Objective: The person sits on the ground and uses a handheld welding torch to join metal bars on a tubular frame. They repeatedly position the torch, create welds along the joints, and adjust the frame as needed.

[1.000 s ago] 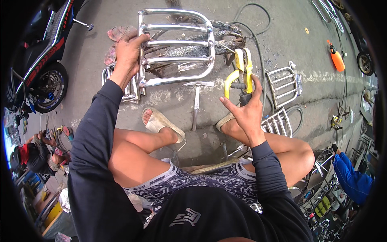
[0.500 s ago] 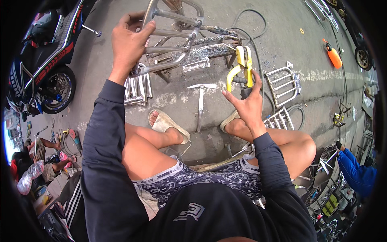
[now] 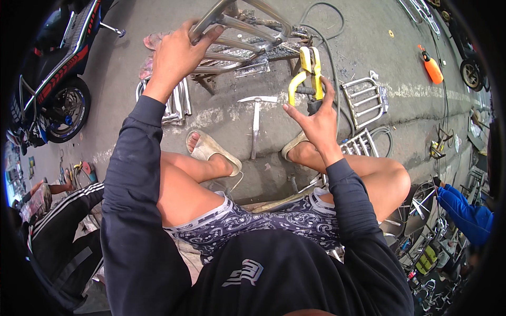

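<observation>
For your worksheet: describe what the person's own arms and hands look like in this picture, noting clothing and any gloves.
Both arms wear long, dark navy sleeves that end at the wrists, plain with no stripes or markings. The left hand and the right hand are bare: no gloves, rings or watch can be seen.

- My left hand wraps a bar of the metal rack; the bar hides my palm, and the rack's far end is cut off by the top edge.
- My right hand covers the grip of the yellow-handled tool; the working end cannot be made out.
- The motorcycle at left is cut off by the dark rim.
- A blue sleeve at right belongs to a person otherwise out of frame.
- Small parts at lower right are too small to identify.
</observation>
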A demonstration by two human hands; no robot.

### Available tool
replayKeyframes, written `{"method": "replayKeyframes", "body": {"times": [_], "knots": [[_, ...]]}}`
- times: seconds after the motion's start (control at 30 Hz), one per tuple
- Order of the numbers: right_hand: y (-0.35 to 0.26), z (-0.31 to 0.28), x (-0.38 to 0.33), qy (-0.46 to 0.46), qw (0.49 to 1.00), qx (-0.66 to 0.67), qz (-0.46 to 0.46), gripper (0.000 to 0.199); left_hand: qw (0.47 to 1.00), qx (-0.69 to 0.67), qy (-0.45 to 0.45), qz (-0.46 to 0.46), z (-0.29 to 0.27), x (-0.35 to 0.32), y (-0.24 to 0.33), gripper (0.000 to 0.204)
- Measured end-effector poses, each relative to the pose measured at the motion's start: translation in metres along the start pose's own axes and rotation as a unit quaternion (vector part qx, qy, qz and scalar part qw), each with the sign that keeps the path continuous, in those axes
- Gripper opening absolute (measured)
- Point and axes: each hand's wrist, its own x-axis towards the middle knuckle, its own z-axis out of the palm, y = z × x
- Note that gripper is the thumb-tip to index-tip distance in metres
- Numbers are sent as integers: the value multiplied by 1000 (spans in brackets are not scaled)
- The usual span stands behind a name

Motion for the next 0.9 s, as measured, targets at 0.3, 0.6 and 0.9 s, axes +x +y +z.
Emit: {"method": "replayKeyframes", "body": {"times": [0.3,0.6,0.9], "knots": [[14,5,0,-5,999,-28,-31,114,988,-67,-132,-34,-11,4,-13,70],[22,16,8,-9,998,-54,-43,115,995,-96,-35,-8,8,-8,-30,60],[14,13,10,-18,997,-56,-46,114,991,-117,-56,-25,5,-10,-25,55]]}}
